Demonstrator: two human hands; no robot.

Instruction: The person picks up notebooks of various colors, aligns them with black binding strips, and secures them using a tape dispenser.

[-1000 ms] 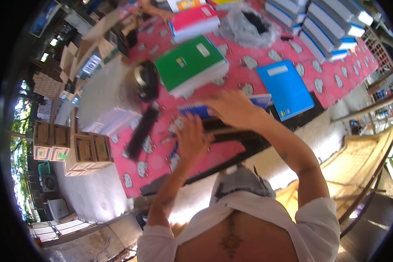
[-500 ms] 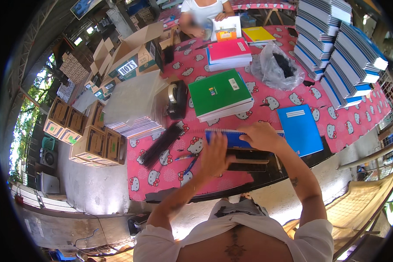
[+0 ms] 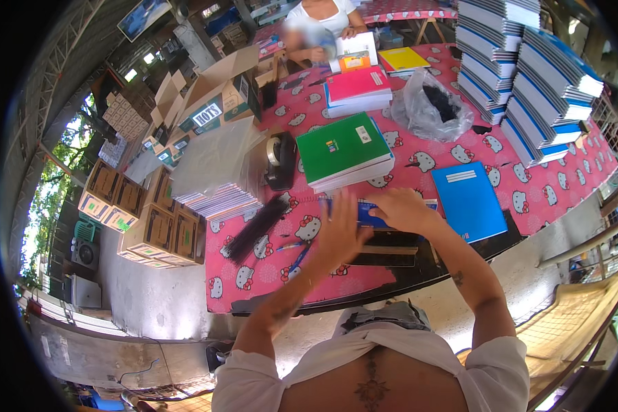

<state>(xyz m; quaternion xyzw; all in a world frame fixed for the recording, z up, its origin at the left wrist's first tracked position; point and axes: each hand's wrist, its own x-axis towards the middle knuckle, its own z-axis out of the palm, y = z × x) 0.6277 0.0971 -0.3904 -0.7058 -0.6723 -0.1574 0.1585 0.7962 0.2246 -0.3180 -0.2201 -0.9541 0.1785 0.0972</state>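
Notebook with dark-blue cover (image 3: 369, 218) sits near the front of the pink patterned surface (image 3: 350, 288); left hand (image 3: 343, 233) flat-fingered against it, right hand (image 3: 404, 210) bent over it, grip unclear. Handling looks midway; bright-blue flat notebook (image 3: 468, 202) lies right, untouched.

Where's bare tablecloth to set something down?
Front left, between the black bundle and the table edge; also right, between the light-blue notebook, the notebook stacks and the table edge. It's crowded around the left hand and right hand, with a dark-blue notebook at their fingers and the green-covered stack and tape dispenser beyond.
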